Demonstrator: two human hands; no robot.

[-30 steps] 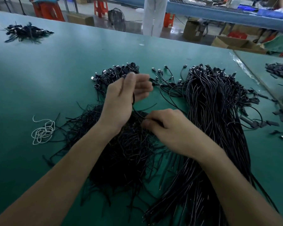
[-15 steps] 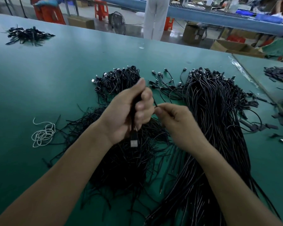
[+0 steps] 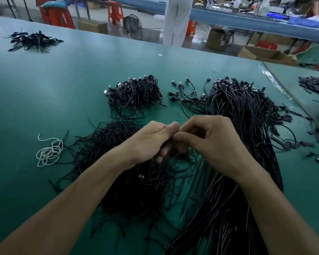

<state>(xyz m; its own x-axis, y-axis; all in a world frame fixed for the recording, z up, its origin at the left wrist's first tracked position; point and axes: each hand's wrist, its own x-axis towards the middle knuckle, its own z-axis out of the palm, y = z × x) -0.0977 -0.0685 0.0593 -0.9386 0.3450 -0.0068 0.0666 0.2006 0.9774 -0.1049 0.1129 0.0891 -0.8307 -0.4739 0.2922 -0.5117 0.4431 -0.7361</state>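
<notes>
Since the earlier frame both hands have lowered toward the pile of loose thin black tie wires [image 3: 136,183], and the plug that hung below the left hand is no longer visible. The left hand [image 3: 151,142] is directly above this pile. Its grip is clamped on a coiled black cable [image 3: 170,146], most of which is hidden inside the curled fingers. The right hand [image 3: 210,144] is also above the pile and touches the left hand thumb to thumb. Its fingers are curled, but the item between its fingertips cannot be determined. A heap of coiled black USB cables [image 3: 136,94] lies beyond the pile. A long bundle of straight black cables [image 3: 243,126] lies to the right of the pile. A tangled white cord [image 3: 49,153] lies to the left of the pile on the green surface [image 3: 44,89].
</notes>
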